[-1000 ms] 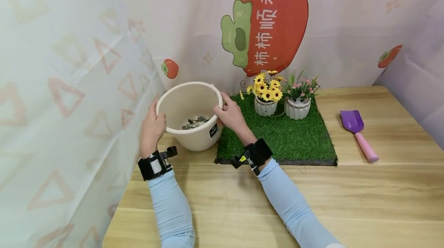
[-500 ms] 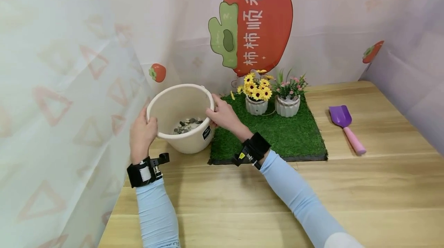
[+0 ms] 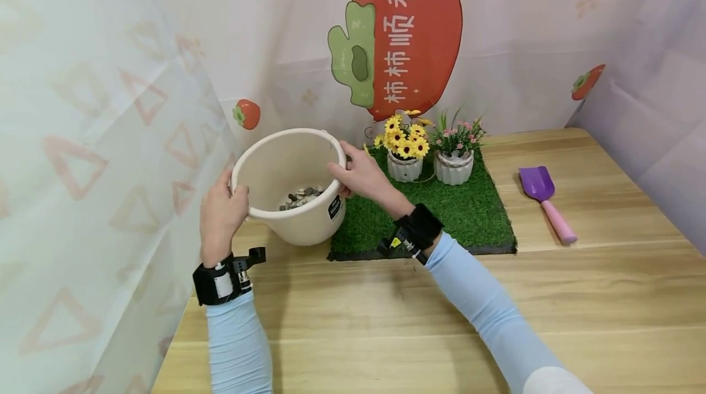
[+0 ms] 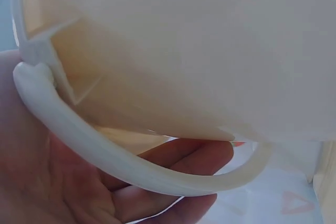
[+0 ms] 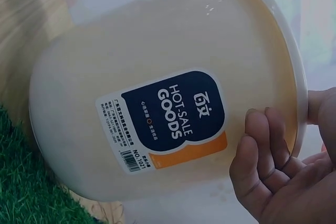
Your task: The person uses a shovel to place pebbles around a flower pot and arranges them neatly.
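A cream plastic bucket (image 3: 300, 231) with a heap of grey and white pebbles (image 3: 300, 198) inside is tilted by the left edge of the grass mat. On its left side, my left hand (image 3: 223, 213) grips the rim, thumb on top. The left wrist view shows the bucket's curved handle (image 4: 121, 161) hanging across that hand's fingers. At the opposite side my right hand (image 3: 366, 176) holds the rim, with fingers curled under the lip. A dark blue label (image 5: 173, 119) faces the right wrist camera. Whether the bucket's base touches the table is unclear.
On the green grass mat (image 3: 430, 222) stand two white pots, one with yellow flowers (image 3: 405, 149), one with pink flowers (image 3: 455, 152). A purple scoop (image 3: 537, 184) with a pink handle lies farther right on the wooden table (image 3: 419, 333). Printed curtains close off the back and sides.
The head view has swung somewhat to the right. Both hands keep their hold on the rim, and the bucket has shifted slightly right relative to the mat.
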Tool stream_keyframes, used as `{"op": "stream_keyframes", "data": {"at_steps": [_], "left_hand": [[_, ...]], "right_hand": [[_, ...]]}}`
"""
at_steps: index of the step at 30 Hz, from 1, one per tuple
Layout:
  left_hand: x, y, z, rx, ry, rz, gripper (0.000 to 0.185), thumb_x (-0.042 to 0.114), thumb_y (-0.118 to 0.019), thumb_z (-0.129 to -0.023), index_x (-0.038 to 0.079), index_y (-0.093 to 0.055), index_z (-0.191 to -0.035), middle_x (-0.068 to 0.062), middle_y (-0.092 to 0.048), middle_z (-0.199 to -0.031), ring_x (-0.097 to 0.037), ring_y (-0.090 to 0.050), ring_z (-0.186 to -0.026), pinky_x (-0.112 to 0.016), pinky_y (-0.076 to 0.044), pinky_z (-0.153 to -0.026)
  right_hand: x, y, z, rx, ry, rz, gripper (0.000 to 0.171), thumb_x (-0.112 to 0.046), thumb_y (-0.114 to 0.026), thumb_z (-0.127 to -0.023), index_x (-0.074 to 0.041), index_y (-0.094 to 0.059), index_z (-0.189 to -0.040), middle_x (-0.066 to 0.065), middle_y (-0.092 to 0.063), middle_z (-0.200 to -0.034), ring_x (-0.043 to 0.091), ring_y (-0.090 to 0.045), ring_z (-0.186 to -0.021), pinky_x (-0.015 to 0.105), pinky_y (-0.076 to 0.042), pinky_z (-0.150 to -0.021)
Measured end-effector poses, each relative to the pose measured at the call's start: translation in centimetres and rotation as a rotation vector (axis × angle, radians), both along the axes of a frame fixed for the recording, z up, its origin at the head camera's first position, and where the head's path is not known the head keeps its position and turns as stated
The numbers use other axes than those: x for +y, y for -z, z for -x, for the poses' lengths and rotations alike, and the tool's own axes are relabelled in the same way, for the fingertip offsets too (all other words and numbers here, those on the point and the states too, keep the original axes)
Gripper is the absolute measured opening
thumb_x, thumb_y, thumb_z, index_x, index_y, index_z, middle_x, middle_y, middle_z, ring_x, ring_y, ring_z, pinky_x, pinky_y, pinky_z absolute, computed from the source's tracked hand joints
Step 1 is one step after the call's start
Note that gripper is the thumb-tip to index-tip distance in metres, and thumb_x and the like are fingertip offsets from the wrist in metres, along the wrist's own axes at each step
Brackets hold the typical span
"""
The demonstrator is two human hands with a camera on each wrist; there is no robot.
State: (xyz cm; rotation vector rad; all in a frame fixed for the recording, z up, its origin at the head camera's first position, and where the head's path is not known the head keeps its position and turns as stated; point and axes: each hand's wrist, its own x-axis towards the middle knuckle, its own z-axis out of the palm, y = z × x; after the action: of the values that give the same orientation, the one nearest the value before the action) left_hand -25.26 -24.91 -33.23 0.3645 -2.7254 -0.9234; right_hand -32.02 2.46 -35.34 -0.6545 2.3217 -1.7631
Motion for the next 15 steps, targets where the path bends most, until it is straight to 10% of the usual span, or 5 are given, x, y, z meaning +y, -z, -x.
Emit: {"op": "stream_keyframes", "data": {"at_steps": [15], "left_hand": [[2.1,-1.8,-3.1,0.035,0.132,0.129,0.050,0.024,-0.041,-0.092,0.015,-0.049,-0.141,-0.020,-0.069,-0.102,-0.032,-0.062,-0.077,-0.031,-0.041,-0.057]], "right_hand": [[3.6,-0.8,-2.0,-0.062,-0.057,-0.041,0.073,-0.039,-0.054,-0.100,-0.019,-0.014,-0.158,0.022,-0.069,-0.081,0.027,-0.067,-0.064,0.042,-0.057,-0.068]]}}
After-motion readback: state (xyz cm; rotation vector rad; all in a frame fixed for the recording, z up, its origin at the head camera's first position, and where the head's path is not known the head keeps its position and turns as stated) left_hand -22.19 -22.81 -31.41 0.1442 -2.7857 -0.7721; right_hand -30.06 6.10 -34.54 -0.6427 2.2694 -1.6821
